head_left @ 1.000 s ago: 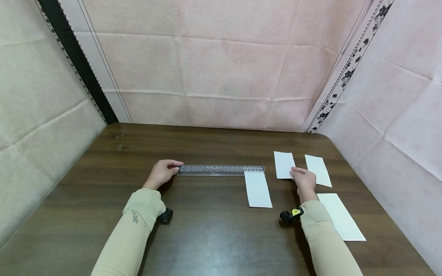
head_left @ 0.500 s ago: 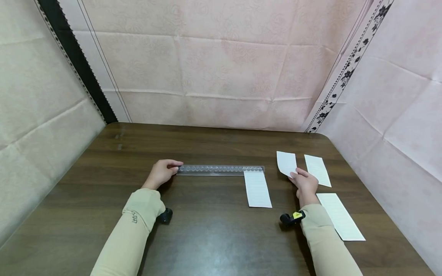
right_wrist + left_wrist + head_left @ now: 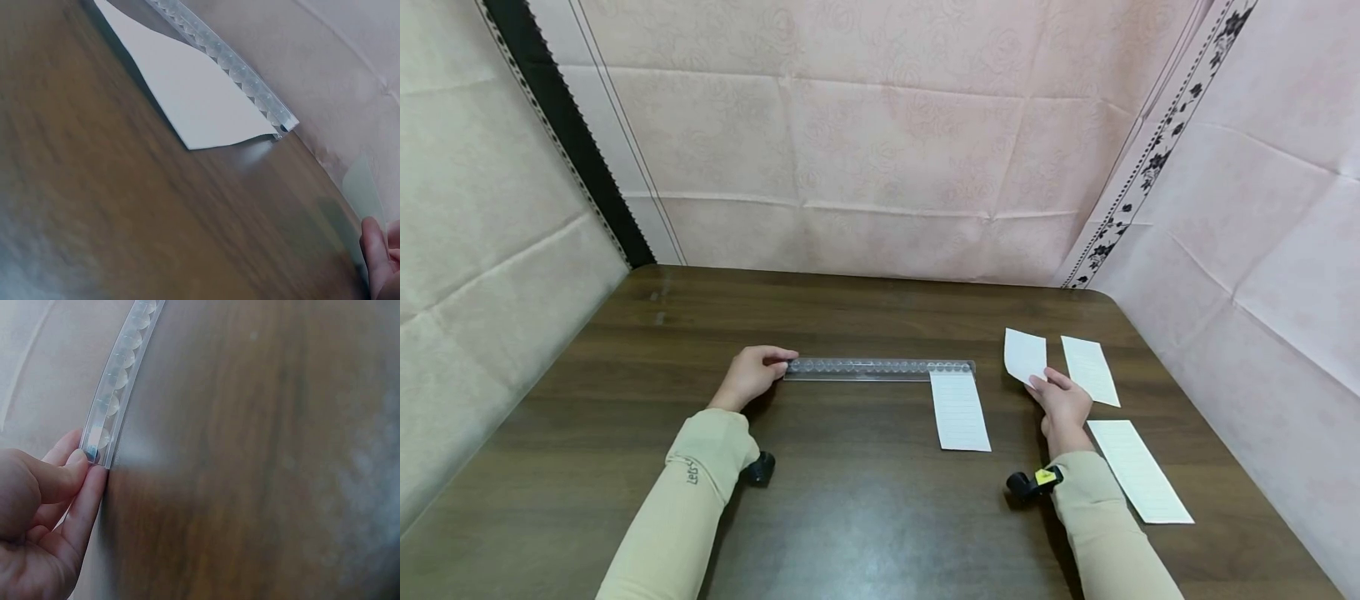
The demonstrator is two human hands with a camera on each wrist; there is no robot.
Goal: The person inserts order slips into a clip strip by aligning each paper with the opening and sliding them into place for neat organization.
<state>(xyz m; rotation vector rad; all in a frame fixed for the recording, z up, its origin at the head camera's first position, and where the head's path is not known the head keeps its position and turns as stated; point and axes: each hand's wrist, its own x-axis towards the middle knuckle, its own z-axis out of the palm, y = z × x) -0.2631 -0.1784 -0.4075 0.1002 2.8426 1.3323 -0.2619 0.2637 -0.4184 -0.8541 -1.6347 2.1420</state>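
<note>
My left hand (image 3: 756,377) pinches the left end of a clear ticket rail (image 3: 865,370) on the table. Inside the rail runs a row of see-through balls (image 3: 122,375), plain in the left wrist view. A lined paper slip (image 3: 961,412) has its top edge at the rail's right end and spreads toward me; in the right wrist view its surface bows. To the right, my right hand (image 3: 1063,404) pinches the lower right corner of another white slip (image 3: 1025,354), which is bent and tilted up. The right wrist view has only the fingers (image 3: 374,253) and part of this slip.
Right of my hand lies a third slip (image 3: 1090,369). A larger lined sheet (image 3: 1138,471) lies nearer, partly behind my right sleeve (image 3: 1105,525). The brown table (image 3: 865,517) is bounded by pale cloth walls (image 3: 865,167) at the back and both sides.
My right hand has tilted its slip up and shifted it slightly right; the slip lay flat a second ago. The left hand, the rail and its slip have stayed put.
</note>
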